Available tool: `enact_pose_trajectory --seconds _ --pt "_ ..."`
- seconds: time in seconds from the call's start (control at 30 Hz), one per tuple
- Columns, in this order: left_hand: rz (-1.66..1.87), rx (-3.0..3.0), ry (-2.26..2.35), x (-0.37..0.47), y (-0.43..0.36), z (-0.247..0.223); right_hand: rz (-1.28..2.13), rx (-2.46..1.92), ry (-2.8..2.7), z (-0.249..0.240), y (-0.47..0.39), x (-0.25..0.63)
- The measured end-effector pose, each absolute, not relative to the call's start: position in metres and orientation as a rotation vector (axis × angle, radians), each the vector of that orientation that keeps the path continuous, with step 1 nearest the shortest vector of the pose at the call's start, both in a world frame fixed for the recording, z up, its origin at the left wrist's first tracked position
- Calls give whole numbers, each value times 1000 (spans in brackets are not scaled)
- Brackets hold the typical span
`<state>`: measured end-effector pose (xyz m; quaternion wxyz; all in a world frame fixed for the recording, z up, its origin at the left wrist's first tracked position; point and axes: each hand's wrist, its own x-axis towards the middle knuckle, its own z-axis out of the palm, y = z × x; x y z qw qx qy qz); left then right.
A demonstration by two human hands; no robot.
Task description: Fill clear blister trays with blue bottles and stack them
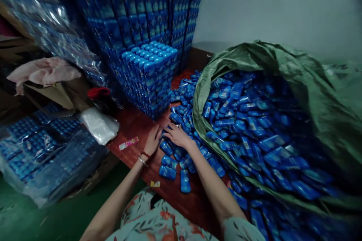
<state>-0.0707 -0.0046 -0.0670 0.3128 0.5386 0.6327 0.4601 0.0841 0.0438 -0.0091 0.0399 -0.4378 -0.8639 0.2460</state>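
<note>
Many small blue bottles (167, 172) lie loose on the reddish tabletop (135, 120). My left hand (153, 141), with a red bead bracelet at the wrist, rests at the left edge of these bottles, its fingers stretched forward. My right hand (175, 134) reaches over the bottles just beside it, fingers spread, the tips close to my left hand. Whether the fingertips touch a bottle is too small to tell. Beyond both hands stands a block of upright blue bottles (149, 79) in neat rows and layers.
A big green sack (202, 94) full of loose blue bottles gapes at the right. Tall stacks of bottles (127, 3) rise behind. At the left are plastic-wrapped packs (42, 150), clear bags (98, 124) and a pink cloth (45, 71). A pink wrapper (129, 143) lies near the table edge.
</note>
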Motion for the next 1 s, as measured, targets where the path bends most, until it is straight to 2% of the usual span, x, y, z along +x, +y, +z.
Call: enact_pose_trajectory --seconds 0.2,0.37,0.47,0.57,0.67,0.87,1.0 --pt "949 1549 1409 -54 -98 -53 553 -1236 -2319 5 -41 153" --pt "915 1628 1665 -70 -144 -51 438 -1506 -2115 -7 -148 183" --pt "672 1986 1639 -71 -156 -58 340 -1590 -2229 -29 -188 175" --pt "480 2291 1570 -54 -151 -66 237 -1592 -2365 -45 -189 168" --pt "435 2440 1508 -29 -140 -67 237 -1639 -2359 -48 -173 179" --pt "365 2555 1123 1 -127 -60 308 -1688 -2067 -56 -180 221" --pt "456 2518 1070 0 -127 -57 279 -1645 -1833 -66 -193 227"
